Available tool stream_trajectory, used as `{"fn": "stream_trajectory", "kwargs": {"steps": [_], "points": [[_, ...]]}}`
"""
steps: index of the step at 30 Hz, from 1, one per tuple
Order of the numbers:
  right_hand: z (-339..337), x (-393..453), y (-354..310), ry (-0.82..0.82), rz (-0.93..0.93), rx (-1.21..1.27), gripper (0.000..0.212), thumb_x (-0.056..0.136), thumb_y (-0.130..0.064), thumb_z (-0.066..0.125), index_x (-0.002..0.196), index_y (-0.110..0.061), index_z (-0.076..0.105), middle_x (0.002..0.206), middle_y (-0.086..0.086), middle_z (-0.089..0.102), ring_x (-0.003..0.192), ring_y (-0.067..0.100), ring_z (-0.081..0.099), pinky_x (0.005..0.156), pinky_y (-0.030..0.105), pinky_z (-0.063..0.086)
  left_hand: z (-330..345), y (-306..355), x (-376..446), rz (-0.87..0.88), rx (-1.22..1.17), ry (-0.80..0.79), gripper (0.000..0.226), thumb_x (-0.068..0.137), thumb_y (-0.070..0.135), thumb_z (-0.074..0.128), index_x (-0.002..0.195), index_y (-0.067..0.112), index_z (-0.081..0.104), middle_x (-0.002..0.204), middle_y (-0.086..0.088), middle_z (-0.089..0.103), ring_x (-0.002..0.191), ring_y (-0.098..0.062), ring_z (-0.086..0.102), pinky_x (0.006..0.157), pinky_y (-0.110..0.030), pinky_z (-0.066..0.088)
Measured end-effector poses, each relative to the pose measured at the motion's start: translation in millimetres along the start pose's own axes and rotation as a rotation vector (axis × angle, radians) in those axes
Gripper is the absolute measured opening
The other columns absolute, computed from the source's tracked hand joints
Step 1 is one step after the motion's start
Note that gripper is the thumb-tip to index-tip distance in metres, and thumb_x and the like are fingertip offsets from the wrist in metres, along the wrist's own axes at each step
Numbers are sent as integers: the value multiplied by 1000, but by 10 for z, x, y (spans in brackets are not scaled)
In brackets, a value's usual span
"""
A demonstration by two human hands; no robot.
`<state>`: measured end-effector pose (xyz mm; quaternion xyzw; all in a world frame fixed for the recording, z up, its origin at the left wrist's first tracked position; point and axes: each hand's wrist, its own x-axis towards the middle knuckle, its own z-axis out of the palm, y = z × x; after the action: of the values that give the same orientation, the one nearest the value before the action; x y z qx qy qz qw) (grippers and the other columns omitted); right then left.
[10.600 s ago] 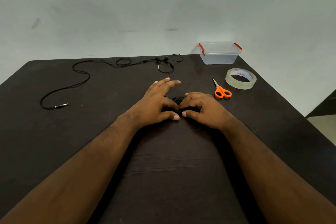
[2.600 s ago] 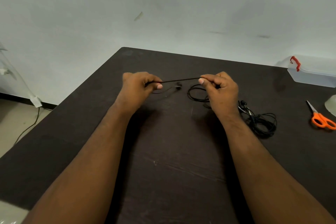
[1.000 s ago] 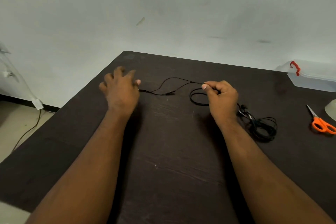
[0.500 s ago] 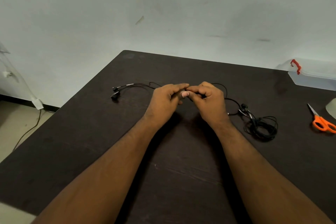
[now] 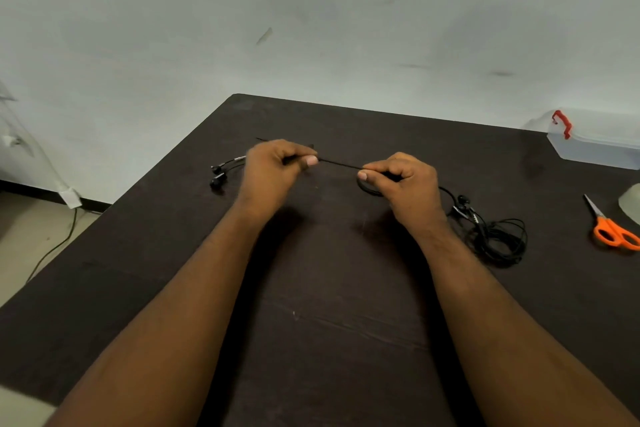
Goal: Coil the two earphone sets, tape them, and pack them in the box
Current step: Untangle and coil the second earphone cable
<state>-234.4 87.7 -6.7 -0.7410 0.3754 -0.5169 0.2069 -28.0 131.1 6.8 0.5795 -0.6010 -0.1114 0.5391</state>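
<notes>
Dark table (image 5: 329,305): left hand (image 5: 273,170) and right hand (image 5: 405,184) pinch a taut earphone cable (image 5: 341,164); slackening could spill the right hand's loops.

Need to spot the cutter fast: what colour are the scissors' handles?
Orange, on the scissors at the table's right edge; the head view, the only one, shows them.

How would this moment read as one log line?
step: coiling second earphone cable | left hand: pinches cable | right hand: pinches cable, loop below | first coil: on table, untaped
</notes>
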Motion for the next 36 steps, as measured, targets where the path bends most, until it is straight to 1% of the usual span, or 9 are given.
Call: {"fn": "stream_trajectory", "kwargs": {"steps": [5, 11, 16, 19, 22, 26, 29, 33, 36], "points": [[-181, 38, 102, 68, 36, -24, 9, 76, -15, 79, 85, -16, 77, 70, -4, 63, 67, 1, 58, 63, 9, 41, -358, -313, 112, -188, 69, 257, 9, 85, 12, 69, 91, 13, 76, 80, 7, 70, 66, 10, 58, 71, -10, 45], [-118, 39, 83, 76, -1, -55, 7, 78, -13, 77, 85, -15, 77, 70, 0, 63, 66, 2, 57, 63, 10, 42, -358, -380, 116, -201, 110, 321, 11, 85, 11, 68, 91, 14, 76, 84, 8, 70, 78, 1, 62, 75, -4, 43], [-85, 35, 91, 82, -8, -62, 6, 77, -11, 77, 84, -11, 77, 70, 0, 62, 65, 2, 56, 63, 12, 43, -311, -341, 66, -228, 125, 340, 11, 86, 9, 67, 93, 12, 76, 85, 9, 68, 75, 5, 60, 74, -3, 44], [-61, 21, 86, 90, 17, -42, 6, 77, -10, 77, 82, -13, 77, 69, -5, 61, 65, 0, 57, 63, 11, 43, -190, -230, 2, -235, 316, 241, 26, 88, 12, 64, 112, 17, 70, 121, 0, 63, 98, -12, 64, 90, -22, 44], [12, -3, 24, 29, -12, -60, 4, 78, -9, 77, 81, -12, 77, 69, 0, 63, 66, 6, 59, 62, 19, 46, 0, -3, -53, -44, 376, 128, 45, 88, 10, 63, 130, 26, 58, 154, 3, 33, 110, -12, 58, 88, -29, 45], [87, -28, -75, -43, -125, -90, 5, 78, -8, 76, 82, -7, 77, 68, 9, 65, 62, 20, 60, 58, 28, 46, 394, 253, -258, -38, -148, -128, 36, 88, 9, 67, 124, 13, 64, 129, -4, 62, 89, -7, 70, 66, -25, 58], [59, -39, -80, -92, -141, -100, 8, 78, -7, 74, 86, -7, 77, 68, 10, 65, 62, 20, 60, 58, 28, 45, 479, 224, -306, -117, -187, -127, 26, 83, 17, 74, 109, 13, 72, 100, -1, 75, 83, -4, 70, 76, -28, 59], [63, -32, -94, -106, -118, -74, 10, 76, -16, 78, 84, -10, 78, 68, 8, 66, 63, 17, 59, 58, 25, 46, 316, 188, -185, -132, -250, -168, 18, 74, 15, 81, 79, 31, 75, 71, 12, 73, 64, -2, 68, 61, -19, 54], [-2, 6, -14, -34, -40, -51, 9, 74, -14, 80, 82, -11, 77, 69, 5, 66, 64, 7, 59, 60, 17, 44, 119, 78, -63, -173, -196, -96, 22, 75, 9, 79, 69, 29, 72, 60, 13, 69, 52, -1, 59, 54, -15, 48]]}}
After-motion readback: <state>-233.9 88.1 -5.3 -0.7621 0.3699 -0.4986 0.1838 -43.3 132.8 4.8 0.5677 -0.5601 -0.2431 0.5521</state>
